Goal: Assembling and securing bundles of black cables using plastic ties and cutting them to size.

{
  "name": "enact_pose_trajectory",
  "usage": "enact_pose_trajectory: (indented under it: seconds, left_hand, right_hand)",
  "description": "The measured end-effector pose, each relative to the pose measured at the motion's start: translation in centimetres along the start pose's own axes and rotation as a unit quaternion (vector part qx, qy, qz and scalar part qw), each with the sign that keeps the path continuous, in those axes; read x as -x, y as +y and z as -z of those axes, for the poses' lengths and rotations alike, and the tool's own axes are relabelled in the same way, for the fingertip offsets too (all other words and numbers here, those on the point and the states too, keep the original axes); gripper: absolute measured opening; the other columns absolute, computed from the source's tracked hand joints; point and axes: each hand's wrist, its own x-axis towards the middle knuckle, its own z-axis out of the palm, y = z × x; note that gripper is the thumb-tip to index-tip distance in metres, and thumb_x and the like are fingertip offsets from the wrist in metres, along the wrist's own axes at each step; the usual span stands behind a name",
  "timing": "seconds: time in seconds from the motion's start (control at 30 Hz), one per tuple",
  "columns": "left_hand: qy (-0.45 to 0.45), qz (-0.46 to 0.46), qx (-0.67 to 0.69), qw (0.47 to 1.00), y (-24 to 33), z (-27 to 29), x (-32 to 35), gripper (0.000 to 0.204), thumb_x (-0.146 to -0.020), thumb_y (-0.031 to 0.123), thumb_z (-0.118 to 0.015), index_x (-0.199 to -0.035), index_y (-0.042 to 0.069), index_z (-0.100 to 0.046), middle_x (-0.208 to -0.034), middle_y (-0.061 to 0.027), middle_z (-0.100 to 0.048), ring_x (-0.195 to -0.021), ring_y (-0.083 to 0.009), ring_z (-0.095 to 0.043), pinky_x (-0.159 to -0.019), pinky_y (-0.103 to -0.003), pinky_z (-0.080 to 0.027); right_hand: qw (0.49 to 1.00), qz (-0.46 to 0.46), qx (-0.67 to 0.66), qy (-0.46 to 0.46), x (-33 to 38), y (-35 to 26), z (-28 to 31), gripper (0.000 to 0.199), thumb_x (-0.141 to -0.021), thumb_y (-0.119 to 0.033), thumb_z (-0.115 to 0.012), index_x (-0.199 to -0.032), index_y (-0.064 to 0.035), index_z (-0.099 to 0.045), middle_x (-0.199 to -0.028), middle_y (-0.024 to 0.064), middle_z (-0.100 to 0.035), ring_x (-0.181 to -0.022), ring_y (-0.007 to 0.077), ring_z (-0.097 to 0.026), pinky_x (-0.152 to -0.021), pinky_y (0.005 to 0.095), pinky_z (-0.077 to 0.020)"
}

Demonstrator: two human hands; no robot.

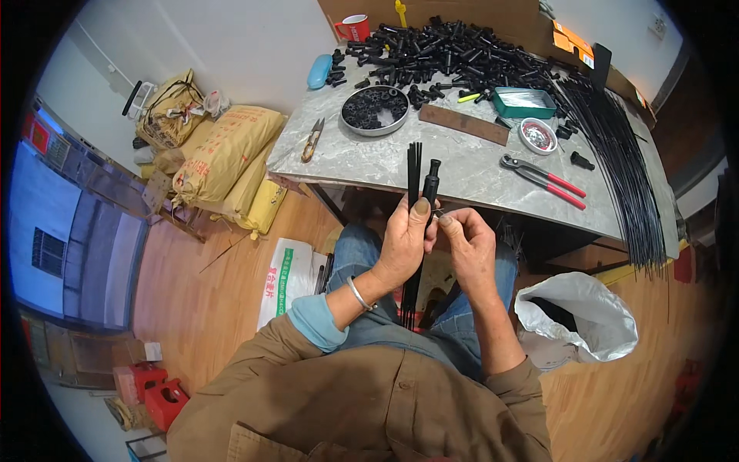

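Above my lap, my left hand [402, 240] is closed around a bundle of thin black rods [414, 171] and a short black ribbed handle [432, 182]. Both stand upright; the rods run down past the wrist between my knees. Close beside it, my right hand [471, 250] is pinched, thumb against fingers, near the lower part of the handle. Something thin shows at its fingertips, too small to name. A heap of similar black handles [462, 58] covers the back of the grey table [362, 158].
On the table are a round dish of small black parts [376, 110], scissors [312, 141], a rusty metal bar [464, 125], a green tray [525, 102], a white bowl [538, 136], red-handled pincers [543, 181] and many long black rods [627, 177]. A white sack [576, 316] stands right; yellow sacks [231, 154] lie left.
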Motion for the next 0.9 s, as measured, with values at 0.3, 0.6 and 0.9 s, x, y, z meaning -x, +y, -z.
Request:
enact_pose_trajectory:
  seconds: [0.3, 0.6, 0.9]
  left_hand:
    - [0.027, -0.027, 0.019, 0.999, -0.1, 0.0, 0.1, 0.038, -0.101, 0.04, -0.043, -0.102, 0.004, -0.051, -0.063, 0.0045, -0.043, -0.052, -0.0031, -0.04, -0.045, -0.019, -0.033]
    - [0.026, -0.004, 0.03, 0.999, -0.4, 0.5, 0.1, 0.041, -0.101, 0.041, -0.042, -0.106, 0.001, -0.05, -0.065, 0.0015, -0.045, -0.053, -0.0057, -0.04, -0.048, -0.02, -0.034]
    - [-0.007, 0.0, 0.104, 0.995, -0.6, 0.7, 0.3, 0.036, -0.101, 0.037, -0.043, -0.111, 0.003, -0.051, -0.068, 0.0019, -0.047, -0.054, -0.0043, -0.041, -0.048, -0.018, -0.034]
  right_hand:
    - [0.989, 0.052, -0.068, 0.117, 2.1, 1.5, -2.7, 0.017, -0.095, -0.016, -0.059, -0.092, 0.0004, -0.06, -0.077, 0.0014, -0.06, -0.068, 0.0068, -0.053, -0.063, 0.021, -0.0437]
    - [0.932, 0.189, 0.265, 0.16, 0.6, -0.2, -1.4, 0.015, -0.093, -0.013, -0.058, -0.087, 0.0004, -0.059, -0.073, 0.0014, -0.058, -0.067, 0.008, -0.051, -0.062, 0.0236, -0.0432]
    - [0.995, -0.008, 0.086, -0.057, -1.1, 0.8, 1.8, 0.01, -0.094, -0.01, -0.055, -0.093, -0.0003, -0.059, -0.083, 0.0004, -0.06, -0.077, 0.007, -0.055, -0.072, 0.023, -0.0467]
